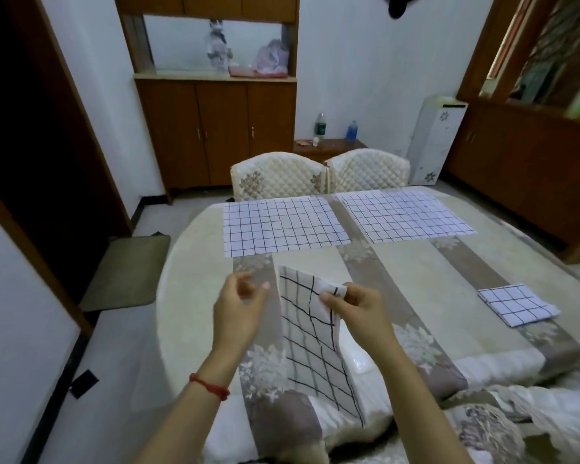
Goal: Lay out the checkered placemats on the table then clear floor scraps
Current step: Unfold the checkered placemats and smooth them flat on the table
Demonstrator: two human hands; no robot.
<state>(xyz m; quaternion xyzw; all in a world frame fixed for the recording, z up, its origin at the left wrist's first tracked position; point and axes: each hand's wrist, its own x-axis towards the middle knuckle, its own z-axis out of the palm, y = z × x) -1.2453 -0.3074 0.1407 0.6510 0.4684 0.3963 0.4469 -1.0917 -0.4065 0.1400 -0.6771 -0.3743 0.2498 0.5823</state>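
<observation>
The right hand (355, 304) pinches the top corner of a folded checkered placemat (318, 343), held up over the near edge of the worktop (416, 262). The left hand (240, 306) hovers just beside it, fingers loosely spread, holding nothing. It would do best to catch the free corner and pull the thin, limp cloth flat. Two unfolded placemats (282, 226) lie flat at the far side; a folded one (518, 304) rests right, on quilted floral fabric.
</observation>
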